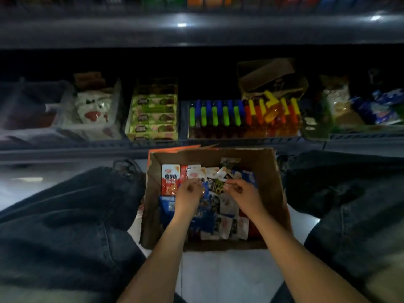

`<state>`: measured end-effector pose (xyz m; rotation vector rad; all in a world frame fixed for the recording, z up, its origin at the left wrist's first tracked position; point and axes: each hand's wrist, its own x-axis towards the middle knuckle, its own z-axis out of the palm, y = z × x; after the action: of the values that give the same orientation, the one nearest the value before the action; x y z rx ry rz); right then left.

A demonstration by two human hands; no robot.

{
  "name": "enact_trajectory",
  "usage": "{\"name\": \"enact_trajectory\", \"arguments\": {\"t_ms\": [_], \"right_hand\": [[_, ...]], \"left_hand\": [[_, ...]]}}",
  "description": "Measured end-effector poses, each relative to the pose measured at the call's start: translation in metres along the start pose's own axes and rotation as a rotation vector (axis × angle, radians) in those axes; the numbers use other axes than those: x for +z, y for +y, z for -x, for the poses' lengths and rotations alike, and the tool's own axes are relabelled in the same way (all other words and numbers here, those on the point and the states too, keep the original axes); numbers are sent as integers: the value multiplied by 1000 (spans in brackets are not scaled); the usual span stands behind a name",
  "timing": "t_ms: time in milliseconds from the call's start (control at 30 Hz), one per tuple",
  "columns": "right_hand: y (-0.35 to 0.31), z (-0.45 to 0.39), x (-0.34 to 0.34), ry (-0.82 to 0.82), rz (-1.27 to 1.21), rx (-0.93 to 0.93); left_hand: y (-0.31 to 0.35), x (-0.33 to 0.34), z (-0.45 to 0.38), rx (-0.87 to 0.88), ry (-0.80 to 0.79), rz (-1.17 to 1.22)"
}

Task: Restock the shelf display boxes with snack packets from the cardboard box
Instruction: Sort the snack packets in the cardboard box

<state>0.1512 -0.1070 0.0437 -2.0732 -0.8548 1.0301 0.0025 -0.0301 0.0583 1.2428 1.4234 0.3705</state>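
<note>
- Dark grey metal shelf [218, 142] spans the far side, low; a row of display boxes sits on it.
- Person's legs in dark blue jeans [65, 215] spread on the pale tiled floor [218, 270], either side of the box.
- Open brown cardboard box [271, 171] on the floor between the knees, just in front of the shelf edge, flaps up.
- Mixed red, white, blue and black foil snack packets [218, 219] fill the box bottom, jumbled.
- Display box of green and blue capped tubes [215, 115] directly behind the cardboard box; orange and yellow ones [271, 114] beside it on the right.
- Green packet display box [153, 114] left of those; white packets with red mark [93, 109] further left.
- Left hand [188, 192] inside the box, fingers curled, pinching a packet edge over the pile.
- Right hand [242, 193] inside the box, fingers pinching a crinkled white-black packet [220, 176] held between both hands.
- Red-and-white packet [170, 179] upright at box's left wall.
</note>
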Motion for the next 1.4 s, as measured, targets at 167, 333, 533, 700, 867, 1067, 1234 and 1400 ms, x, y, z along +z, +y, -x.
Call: {"name": "enact_trajectory", "arguments": {"t_ms": [167,333,533,700,867,1067,1234,1400], "right_hand": [[30,-18,38,-98,36,126],[46,-32,59,-135,25,190],[51,-48,78,-185,-50,288],[44,-60,87,-187,-59,351],[41,-64,94,-136,-139,385],[32,-68,81,-74,-155,350],[19,-66,71,-223,-177,314],[41,-52,67,-243,110,285]], "left_hand": [[-28,8,-17,-106,37,6],[-46,18,-36,-202,37,3],[-66,25,-64,-239,64,32],[-72,27,-79,-219,64,-15],[-71,29,-77,-265,75,105],[-63,25,-76,-268,57,199],[-63,16,-73,-329,41,351],[-80,1,-62,-423,142,376]]}}
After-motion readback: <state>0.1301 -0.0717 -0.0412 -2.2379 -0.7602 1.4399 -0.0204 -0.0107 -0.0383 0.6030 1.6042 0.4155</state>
